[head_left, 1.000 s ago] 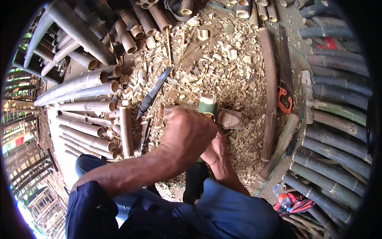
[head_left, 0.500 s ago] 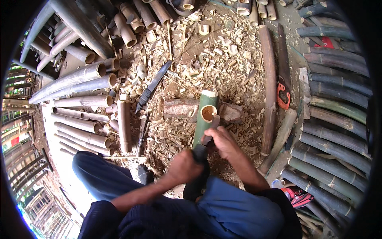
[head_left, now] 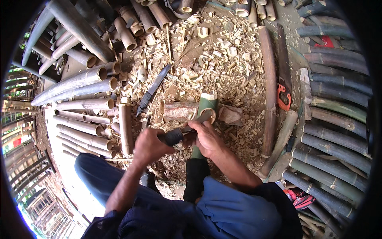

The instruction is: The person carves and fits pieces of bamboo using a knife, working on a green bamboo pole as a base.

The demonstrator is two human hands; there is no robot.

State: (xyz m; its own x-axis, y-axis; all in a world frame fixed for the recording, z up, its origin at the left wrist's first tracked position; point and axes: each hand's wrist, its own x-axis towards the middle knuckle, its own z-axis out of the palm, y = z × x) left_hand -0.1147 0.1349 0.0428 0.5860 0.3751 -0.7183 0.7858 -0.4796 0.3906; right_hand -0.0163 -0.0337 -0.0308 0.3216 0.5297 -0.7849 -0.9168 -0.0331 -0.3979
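A green bamboo tube [head_left: 208,102] lies across a short split log [head_left: 181,110], its lower end beside my black-covered foot [head_left: 197,175]. A hole is cut in its upper side. My left hand [head_left: 150,146] grips the black-wrapped handle [head_left: 172,137] of a knife, to the left of the tube. The fingers of my right hand [head_left: 207,137] are closed round the knife's blade [head_left: 204,116], over the tube. The blade's end lies at the hole and covers much of it.
Pale bamboo chips [head_left: 223,59] litter the ground. A second knife [head_left: 154,89] lies ahead on the left, and a saw with an orange handle [head_left: 284,96] on the right. Bamboo poles [head_left: 336,115] line the right; cut tubes [head_left: 85,104] are stacked left.
My left hand has swung left and forward, turning the knife from steep to slanting sideways. My right hand has shifted slightly left, and the blade now covers more of the hole.
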